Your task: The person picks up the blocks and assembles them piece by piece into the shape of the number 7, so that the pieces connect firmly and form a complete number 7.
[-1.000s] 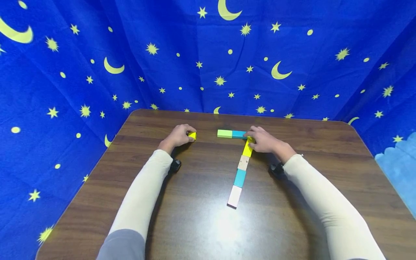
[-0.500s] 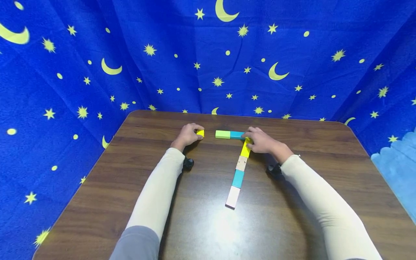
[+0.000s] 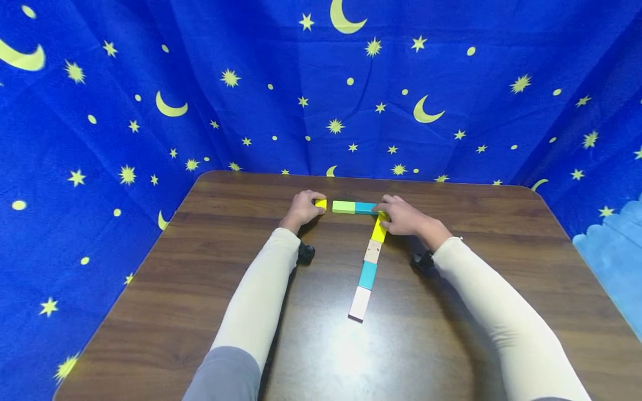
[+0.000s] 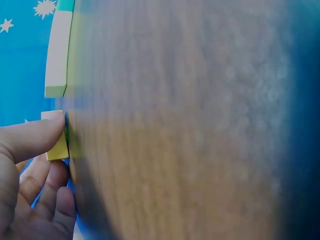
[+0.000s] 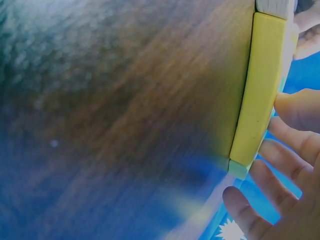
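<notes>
My left hand [image 3: 302, 208] pinches a small yellow block [image 3: 321, 205] between thumb and fingers, low over the table. A narrow gap parts it from the light green block [image 3: 343, 207], which lies end to end with a blue block [image 3: 365, 208]. At the corner of the layout, my right hand [image 3: 405, 216] touches the blue block's right end and a yellow block [image 3: 379, 229]. Its thumb [image 5: 295, 107] rests at that yellow block's edge, the other fingers loosely extended. A plain wooden block [image 3: 373, 252], a teal block [image 3: 368, 275] and a pale pink block [image 3: 359, 303] continue the row toward me.
The brown wooden table [image 3: 241, 312] carries the blocks, with a bright light reflection near its front. Behind and at the left hangs a blue curtain [image 3: 281, 55] with moons and stars. A light blue cloth [image 3: 609, 245] hangs at the right.
My left hand has carried the yellow block to the right, closing most of the space to the green block. My right hand and the rows of blocks have kept their places.
</notes>
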### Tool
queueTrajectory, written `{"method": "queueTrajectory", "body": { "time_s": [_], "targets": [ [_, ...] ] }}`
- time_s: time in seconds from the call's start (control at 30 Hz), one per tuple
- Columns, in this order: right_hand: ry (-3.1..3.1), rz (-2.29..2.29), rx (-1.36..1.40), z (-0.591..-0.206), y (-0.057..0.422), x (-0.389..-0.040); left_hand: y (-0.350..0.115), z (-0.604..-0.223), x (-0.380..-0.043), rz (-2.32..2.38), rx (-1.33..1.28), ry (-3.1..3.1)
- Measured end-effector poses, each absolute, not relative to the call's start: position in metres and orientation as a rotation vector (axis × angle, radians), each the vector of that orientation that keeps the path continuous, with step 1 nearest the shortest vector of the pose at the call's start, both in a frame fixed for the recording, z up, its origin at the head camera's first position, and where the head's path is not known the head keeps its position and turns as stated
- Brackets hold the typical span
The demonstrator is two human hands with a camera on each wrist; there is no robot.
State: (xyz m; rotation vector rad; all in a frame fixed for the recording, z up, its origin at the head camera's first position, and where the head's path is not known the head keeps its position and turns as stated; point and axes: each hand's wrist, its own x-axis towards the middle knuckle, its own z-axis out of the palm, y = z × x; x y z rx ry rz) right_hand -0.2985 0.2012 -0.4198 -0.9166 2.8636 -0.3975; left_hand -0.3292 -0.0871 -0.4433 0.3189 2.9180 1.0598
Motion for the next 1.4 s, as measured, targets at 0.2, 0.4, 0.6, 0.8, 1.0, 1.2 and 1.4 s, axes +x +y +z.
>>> {"method": "queueTrajectory", "body": {
  "time_s": [0.2, 0.4, 0.6, 0.8, 1.0, 1.2, 1.4],
  "targets": [
    [2.868, -0.346, -0.907, -0.415, 0.198, -0.297, -0.082, -0.443, -0.331, 1.013, 0.354, 2.923],
    [2.866, -0.348, -0.896, -0.413, 0.198, -0.295, -0.076, -0.441, -0.328, 0.990, 0.394, 2.926],
    [2.858, -0.368, -0.864, -0.413, 0.198, -0.292, -0.074, -0.440, -0.328, 0.983, 0.406, 2.922],
    [2.859, -0.400, -0.826, -0.412, 0.198, -0.288, -0.072, -0.440, -0.328, 1.003, 0.410, 2.912],
    [2.897, -0.478, -0.892, -0.409, 0.206, -0.285, -0.070, -0.439, -0.328, 1.022, 0.396, 2.890],
    [2.899, -0.563, -0.843, -0.404, 0.226, -0.274, -0.072, -0.439, -0.328, 1.040, 0.383, 2.908],
    [2.899, -0.547, -0.795, -0.397, 0.255, -0.247, -0.080, -0.440, -0.325, 1.094, 0.378, 2.888]
  ]
}}
